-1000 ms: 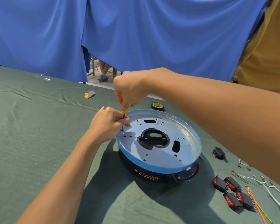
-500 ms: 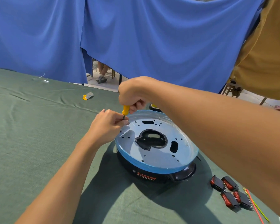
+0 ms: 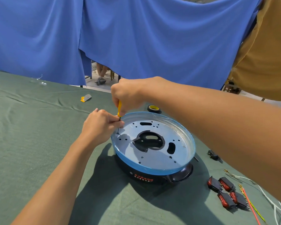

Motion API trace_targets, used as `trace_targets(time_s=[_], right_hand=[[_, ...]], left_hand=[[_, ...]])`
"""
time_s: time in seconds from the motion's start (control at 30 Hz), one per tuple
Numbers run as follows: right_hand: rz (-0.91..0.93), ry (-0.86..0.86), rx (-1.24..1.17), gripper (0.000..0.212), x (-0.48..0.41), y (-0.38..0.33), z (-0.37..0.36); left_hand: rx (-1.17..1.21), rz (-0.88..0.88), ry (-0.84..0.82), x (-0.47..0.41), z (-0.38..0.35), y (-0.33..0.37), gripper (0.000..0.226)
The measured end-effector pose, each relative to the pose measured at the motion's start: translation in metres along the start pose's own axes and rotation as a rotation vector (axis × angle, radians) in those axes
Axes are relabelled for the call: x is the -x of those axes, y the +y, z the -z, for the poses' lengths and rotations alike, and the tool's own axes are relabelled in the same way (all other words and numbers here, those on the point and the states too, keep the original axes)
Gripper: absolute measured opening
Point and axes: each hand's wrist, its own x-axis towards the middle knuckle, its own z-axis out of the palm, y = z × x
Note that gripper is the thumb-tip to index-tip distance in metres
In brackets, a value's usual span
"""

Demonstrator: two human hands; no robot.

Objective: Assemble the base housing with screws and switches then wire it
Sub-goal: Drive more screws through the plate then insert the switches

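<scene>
Two hands on one tiny screw at the moment. The right hand (image 3: 128,95) comes in from above and is wrapped around the yellow handle of the screwdriver (image 3: 119,109). It holds it nearly upright, so the tip drops straight into a hole at about 10 o'clock on the metal plate (image 3: 154,158).

The left hand (image 3: 101,125) pinches the thin shaft low down, just above the tip. I'd guess that's to stop the bit skating off and to steady the screw, which is too small for me to make out properly.

The base housing (image 3: 141,177) sits flat on the green tabletop (image 3: 39,143), plate side up. That way the hole faces the person and the push goes straight down.

Four red switches (image 3: 225,192) lie bunched at 4 o'clock from the housing, with the wires (image 3: 250,207) just beside them. Looks like they're parked on the right hand's side for an easy reach. A roll of tape (image 3: 154,108) sits at 12 o'clock, just behind the rim.

My read is that it's early days: this is the screw stage, and the switches and wiring aren't started yet. Most of the other holes in the plate look empty.
</scene>
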Motion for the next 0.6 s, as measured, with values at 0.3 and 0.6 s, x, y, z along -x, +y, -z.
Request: trace_targets(time_s=[0.3, 0.6], right_hand=[[-0.23, -0.183, -0.171, 0.028, -0.016, -0.013, 0.003], [-0.263, -0.191, -0.23, 0.039, 0.002, 0.001, -0.003]], left_hand=[[-0.005, -0.096, -0.023, -0.001, -0.002, -0.004, 0.017], [-0.175, -0.191, -0.102, -0.004, -0.006, -0.002, 0.025]])
